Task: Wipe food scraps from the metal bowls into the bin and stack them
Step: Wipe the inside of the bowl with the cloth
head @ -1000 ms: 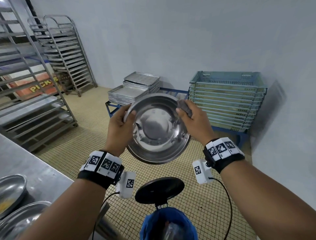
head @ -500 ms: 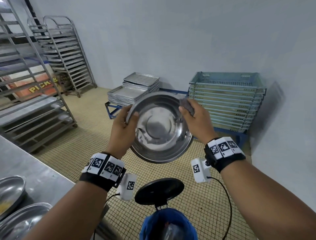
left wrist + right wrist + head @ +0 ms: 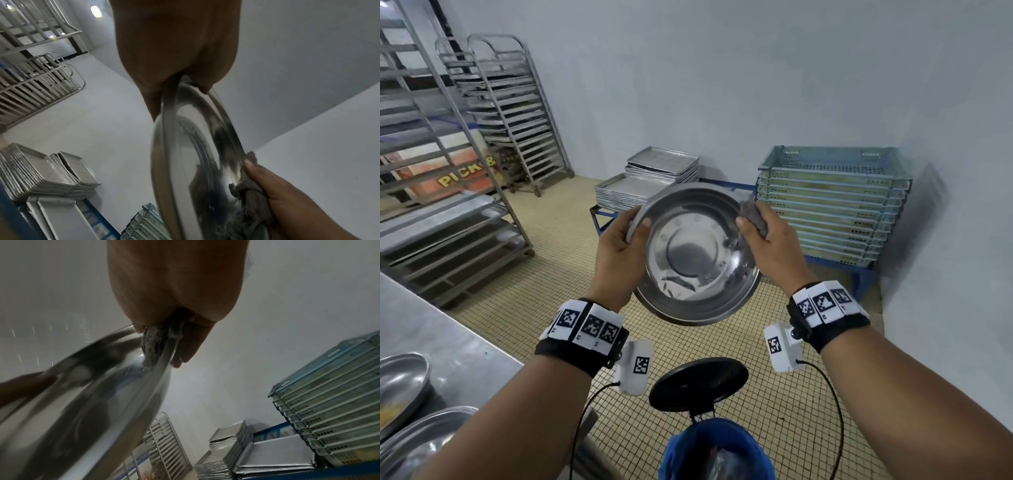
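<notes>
Small square floor tiles (image 3: 544, 274) and a plain wall back a round steel bowl (image 3: 697, 253) tilted above the blue-lined bin (image 3: 717, 452). Left hand (image 3: 618, 253) grips its left rim, thumb inside; right hand (image 3: 770, 246) pinches a rough grey cloth (image 3: 753, 216) over the opposite rim.

1. The left hand (image 3: 616, 253) grips the bowl (image 3: 697, 255) by its left rim, thumb inside.
2. The right hand (image 3: 770, 246) presses a grey cloth (image 3: 753, 219) on the right rim.
3. The bowl tilts toward the camera, above the bin (image 3: 717, 452), whose black lid (image 3: 698, 383) stands open.
4. More bowls (image 3: 400, 387) sit on the steel counter (image 3: 448, 339) at lower left.
5. Trays (image 3: 647, 185) and crates (image 3: 832, 205) are stacked by the wall.
</notes>
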`<state>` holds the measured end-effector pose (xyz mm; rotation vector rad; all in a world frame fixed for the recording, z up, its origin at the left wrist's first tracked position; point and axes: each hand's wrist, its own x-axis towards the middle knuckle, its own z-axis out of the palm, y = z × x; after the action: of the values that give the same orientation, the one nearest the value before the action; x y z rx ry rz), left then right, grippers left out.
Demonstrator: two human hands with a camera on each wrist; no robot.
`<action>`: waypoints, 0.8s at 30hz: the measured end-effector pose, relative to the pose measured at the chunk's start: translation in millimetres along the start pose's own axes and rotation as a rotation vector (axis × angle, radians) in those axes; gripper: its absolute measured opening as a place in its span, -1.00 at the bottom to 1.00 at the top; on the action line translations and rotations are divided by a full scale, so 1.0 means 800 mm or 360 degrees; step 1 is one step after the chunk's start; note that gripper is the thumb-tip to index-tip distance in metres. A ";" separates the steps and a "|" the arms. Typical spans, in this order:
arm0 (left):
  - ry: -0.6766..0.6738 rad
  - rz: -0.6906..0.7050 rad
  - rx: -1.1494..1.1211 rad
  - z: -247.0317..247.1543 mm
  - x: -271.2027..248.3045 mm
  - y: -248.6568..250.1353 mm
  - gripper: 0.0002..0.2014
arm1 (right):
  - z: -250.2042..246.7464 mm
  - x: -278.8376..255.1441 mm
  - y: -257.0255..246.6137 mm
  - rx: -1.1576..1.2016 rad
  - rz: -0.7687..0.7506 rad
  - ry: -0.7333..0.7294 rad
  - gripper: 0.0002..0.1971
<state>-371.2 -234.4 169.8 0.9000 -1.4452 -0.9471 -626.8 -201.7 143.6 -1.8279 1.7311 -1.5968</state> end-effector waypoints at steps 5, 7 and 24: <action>-0.0188 0.0057 0.0205 0.008 -0.006 -0.010 -0.78 | 0.001 0.016 -0.014 -0.0145 -0.0158 -0.0038 -0.62; -0.0174 0.0058 0.0159 0.011 -0.008 -0.011 -0.79 | -0.002 0.024 -0.019 -0.0217 -0.0230 -0.0074 -0.63; -0.0356 0.0111 0.0288 -0.003 0.002 0.004 -0.73 | -0.021 0.029 -0.025 -0.0143 -0.0214 -0.0081 -0.65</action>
<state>-368.8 -234.9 173.3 0.8894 -1.7649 -0.8966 -632.6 -205.0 177.6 -2.0488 1.7174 -1.5274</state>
